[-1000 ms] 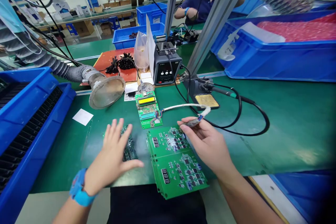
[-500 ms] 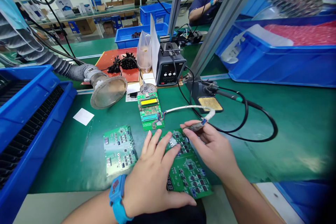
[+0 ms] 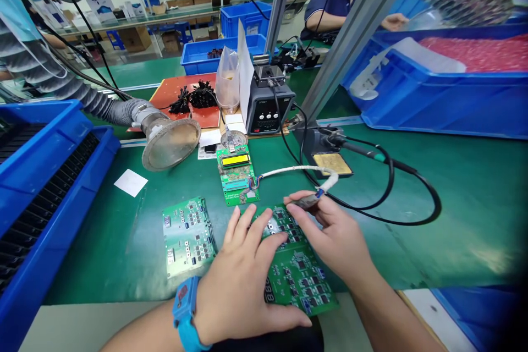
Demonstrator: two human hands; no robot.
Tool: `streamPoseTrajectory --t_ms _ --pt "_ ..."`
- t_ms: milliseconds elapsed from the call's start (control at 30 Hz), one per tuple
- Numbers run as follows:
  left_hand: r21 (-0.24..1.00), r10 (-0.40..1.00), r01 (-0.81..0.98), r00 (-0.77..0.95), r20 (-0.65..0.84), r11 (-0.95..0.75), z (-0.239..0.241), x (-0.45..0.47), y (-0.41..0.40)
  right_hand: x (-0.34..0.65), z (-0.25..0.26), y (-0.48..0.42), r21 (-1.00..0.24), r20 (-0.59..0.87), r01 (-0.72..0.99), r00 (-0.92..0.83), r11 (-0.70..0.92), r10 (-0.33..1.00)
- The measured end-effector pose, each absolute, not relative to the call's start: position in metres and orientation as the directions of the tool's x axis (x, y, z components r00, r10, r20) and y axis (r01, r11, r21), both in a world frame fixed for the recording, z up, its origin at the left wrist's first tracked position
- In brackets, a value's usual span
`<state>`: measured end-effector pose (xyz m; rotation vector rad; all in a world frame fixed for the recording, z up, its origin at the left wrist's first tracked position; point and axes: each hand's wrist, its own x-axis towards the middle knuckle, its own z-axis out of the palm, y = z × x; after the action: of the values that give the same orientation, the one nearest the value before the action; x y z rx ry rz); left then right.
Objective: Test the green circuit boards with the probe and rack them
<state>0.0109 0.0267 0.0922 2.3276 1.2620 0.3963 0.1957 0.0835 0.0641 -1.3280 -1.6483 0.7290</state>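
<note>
1. Far left, a blue crate (image 3: 45, 176) edges the green bench mat (image 3: 454, 209). An extraction funnel (image 3: 171, 143) hangs over the mat, and a lone circuit board (image 3: 188, 235) lies nearer.
2. Centre: the left hand (image 3: 243, 280) is open, fingers spread flat on the stack of boards (image 3: 303, 278) at the near edge.
3. The right hand (image 3: 334, 234) pinches a cable plug (image 3: 306, 199) over the stack's far end.
4. Right: the soldering iron stand (image 3: 325, 148), then a big blue bin (image 3: 433, 99). A co-worker (image 3: 330, 5) sits beyond.

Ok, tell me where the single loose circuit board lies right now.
In the head view, the single circuit board lies flat on the green mat, left of the left hand and the board stack.
</note>
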Motion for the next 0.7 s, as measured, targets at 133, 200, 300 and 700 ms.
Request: streamPoseTrajectory --t_ms 133,200,300,700 --pt "0.523 0.844 0.711 0.535 0.032 -0.47 0.0914 0.0112 0.0265 0.1932 0.0629 0.0852 -0.842 0.28 0.475 -0.023 0.257 0.96" --pt "0.522 0.843 0.712 0.537 0.029 -0.471 0.0915 0.0116 0.0261 0.1911 0.0617 0.0861 -0.841 0.282 0.483 0.003 0.245 0.959" --pt "0.518 0.84 0.714 0.542 0.02 -0.472 0.0923 0.0116 0.0255 0.189 0.0595 0.0864 -0.84 0.289 0.486 0.023 0.242 0.957" --pt "0.529 0.847 0.71 0.531 0.03 -0.465 0.0925 0.0125 0.0278 0.1945 0.0563 0.0828 -0.909 0.228 0.353 -0.028 0.222 0.973"
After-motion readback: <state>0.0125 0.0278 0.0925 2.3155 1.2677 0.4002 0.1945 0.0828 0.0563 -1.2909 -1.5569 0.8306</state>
